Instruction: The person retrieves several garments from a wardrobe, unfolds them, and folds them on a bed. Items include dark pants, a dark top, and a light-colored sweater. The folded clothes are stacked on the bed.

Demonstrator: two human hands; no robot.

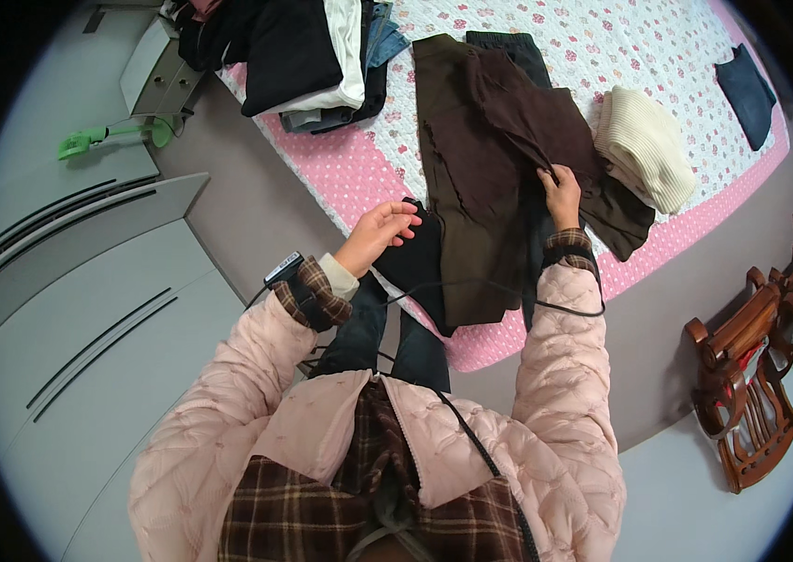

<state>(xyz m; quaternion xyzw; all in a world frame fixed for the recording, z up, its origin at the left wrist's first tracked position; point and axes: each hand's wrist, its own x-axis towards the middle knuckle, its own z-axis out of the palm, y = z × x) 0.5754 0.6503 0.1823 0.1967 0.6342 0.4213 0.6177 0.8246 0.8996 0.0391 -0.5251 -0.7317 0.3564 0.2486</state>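
My right hand (562,199) pinches the edge of a dark maroon garment (509,126), which lies rumpled over a pair of olive-brown trousers (477,281). To the left, my left hand (381,234) is raised with its fingers loosely curled and apart, holding nothing. It hovers by a black garment (416,260) that sticks out from under the trousers. The elastic waistband of a dark grey garment (509,43) shows at the top of this layered spread. Right of it sits a folded cream ribbed knit (646,151), touching or close to the brown cloth.
A stack of folded clothes (298,63) stands on the bed's left side. A small dark folded garment (746,97) lies at the far right of the quilt (340,158). Wooden chair (747,358) at right; white cabinets (108,302) and green fan (80,144) at left. A black cable (466,282) links my wrists.
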